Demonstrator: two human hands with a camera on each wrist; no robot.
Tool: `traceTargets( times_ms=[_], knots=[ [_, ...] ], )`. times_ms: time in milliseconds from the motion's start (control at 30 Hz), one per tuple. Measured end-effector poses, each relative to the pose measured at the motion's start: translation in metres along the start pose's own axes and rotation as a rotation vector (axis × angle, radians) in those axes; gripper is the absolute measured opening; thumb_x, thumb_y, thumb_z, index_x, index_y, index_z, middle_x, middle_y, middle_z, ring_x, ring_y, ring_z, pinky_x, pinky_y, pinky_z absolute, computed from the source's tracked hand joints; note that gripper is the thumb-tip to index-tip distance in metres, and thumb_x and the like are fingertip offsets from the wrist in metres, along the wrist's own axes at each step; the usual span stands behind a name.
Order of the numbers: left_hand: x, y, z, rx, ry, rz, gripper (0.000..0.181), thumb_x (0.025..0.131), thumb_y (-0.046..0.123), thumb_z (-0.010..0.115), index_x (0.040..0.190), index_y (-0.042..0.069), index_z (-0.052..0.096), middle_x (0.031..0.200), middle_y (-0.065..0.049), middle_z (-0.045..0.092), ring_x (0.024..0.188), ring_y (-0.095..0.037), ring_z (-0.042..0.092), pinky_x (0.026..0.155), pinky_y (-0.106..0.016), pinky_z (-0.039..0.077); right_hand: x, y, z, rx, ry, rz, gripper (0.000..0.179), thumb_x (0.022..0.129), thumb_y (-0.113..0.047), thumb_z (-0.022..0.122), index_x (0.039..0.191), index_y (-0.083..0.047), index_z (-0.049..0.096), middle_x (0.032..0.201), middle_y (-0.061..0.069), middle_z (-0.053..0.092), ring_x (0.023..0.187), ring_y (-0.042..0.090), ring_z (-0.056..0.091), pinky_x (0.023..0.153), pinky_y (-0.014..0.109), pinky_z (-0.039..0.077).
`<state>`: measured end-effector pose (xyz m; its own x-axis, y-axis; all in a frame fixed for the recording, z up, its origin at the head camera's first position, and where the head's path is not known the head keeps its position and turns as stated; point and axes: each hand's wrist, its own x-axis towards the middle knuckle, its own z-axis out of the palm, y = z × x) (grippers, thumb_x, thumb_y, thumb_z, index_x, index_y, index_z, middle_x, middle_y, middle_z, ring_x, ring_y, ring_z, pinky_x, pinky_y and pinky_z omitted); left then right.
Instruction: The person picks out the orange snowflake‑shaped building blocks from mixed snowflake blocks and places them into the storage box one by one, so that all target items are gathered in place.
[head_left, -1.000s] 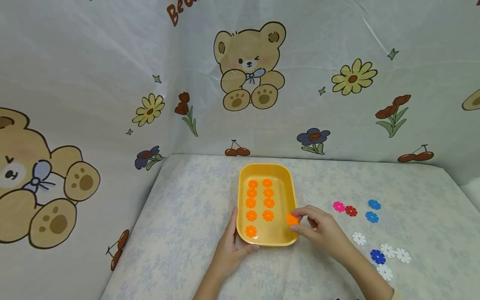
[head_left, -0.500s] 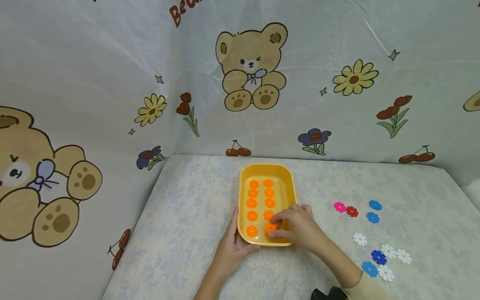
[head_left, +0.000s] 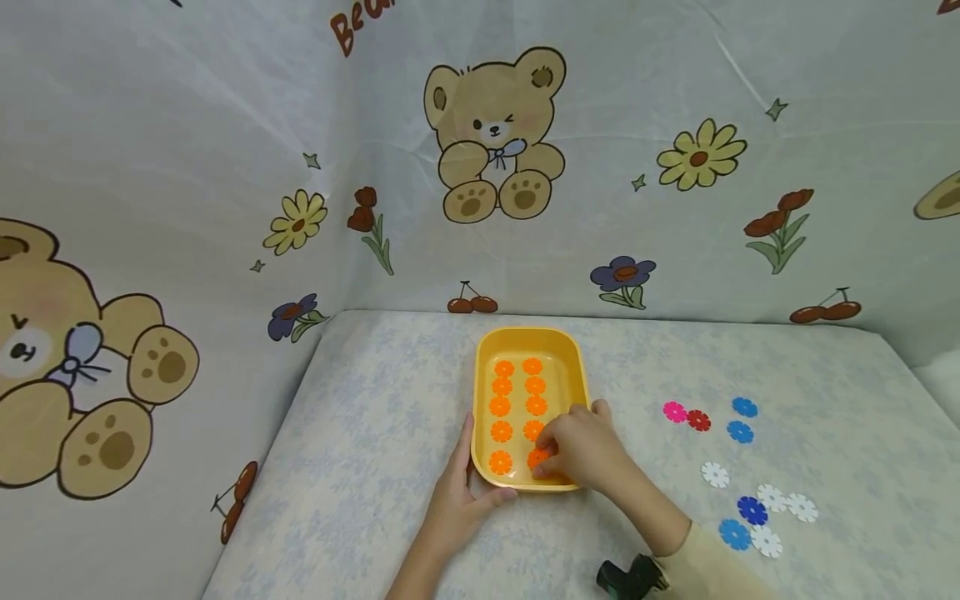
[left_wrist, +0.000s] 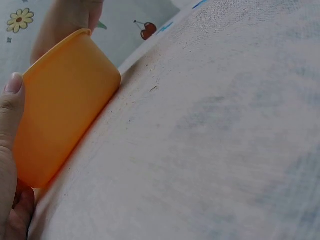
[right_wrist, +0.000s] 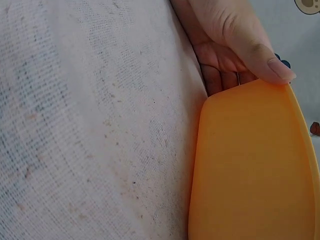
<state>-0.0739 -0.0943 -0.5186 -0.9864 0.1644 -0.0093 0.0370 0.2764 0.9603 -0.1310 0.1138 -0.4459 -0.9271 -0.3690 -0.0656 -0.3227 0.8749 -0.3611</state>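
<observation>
A yellow rectangular tray [head_left: 561, 354] sits on the cloth-covered table, with orange flower-shaped notched discs [head_left: 502, 431] in two columns inside. My left hand [head_left: 454, 504] grips the tray's near left corner, its fingers along the side and thumb at the front edge. In the right wrist view, the left thumb [right_wrist: 280, 70] lies on the tray's rim. Over the tray's near right part is my right hand [head_left: 588, 448], pinching an orange disc [head_left: 536, 459] at the bottom of the right column. The right fingers partly cover that disc.
Right of the tray lie loose discs: pink [head_left: 674, 412], red [head_left: 698, 420], light blue [head_left: 740, 432], dark blue [head_left: 752, 510] and several white ones [head_left: 715, 475]. A black device [head_left: 632, 577] is at the right sleeve. A bear-printed cloth [head_left: 495, 250] hangs behind.
My right hand has carried the orange disc leftward from the tray's right edge, down to the bottom of the right column. The left hand keeps its grip on the tray.
</observation>
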Motion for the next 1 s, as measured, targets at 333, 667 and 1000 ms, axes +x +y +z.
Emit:
traceTargets(
  times_ms=[333,667,1000],
  knots=[
    [0.0027,-0.0032,-0.0003,0.0,-0.008,0.009,0.111,0.082,0.04,0.08,0.161,0.029,0.003,0.166,0.007,0.009,0.153,-0.014,0.017,0.12,-0.039,0.024,0.0046,0.0,0.0028,-0.099,0.015,-0.016,0.031,0.059,-0.042,0.094,0.072,-0.022,0.074,0.064,-0.015,0.063,0.064,0.008,0.051,0.075,0.04,0.026],
    [0.0035,-0.0033,-0.0014,0.014,-0.007,0.012,0.111,0.082,0.042,0.079,0.161,0.031,0.002,0.167,0.005,0.009,0.152,-0.016,0.018,0.119,-0.041,0.026,0.0056,-0.0011,0.0004,-0.132,0.027,-0.03,0.037,0.057,-0.047,0.094,0.065,-0.022,0.067,0.057,-0.015,0.054,0.059,0.01,0.047,0.073,0.04,0.025],
    [0.0021,-0.0038,-0.0016,0.006,0.007,-0.003,0.112,0.08,0.041,0.081,0.161,0.031,0.003,0.166,0.008,0.011,0.152,-0.012,0.018,0.12,-0.035,0.024,0.0006,-0.0007,0.0041,-0.115,0.216,-0.048,0.025,0.075,-0.044,0.085,0.07,-0.024,0.072,0.059,-0.016,0.057,0.064,0.013,0.044,0.079,0.046,0.03]
  ],
)
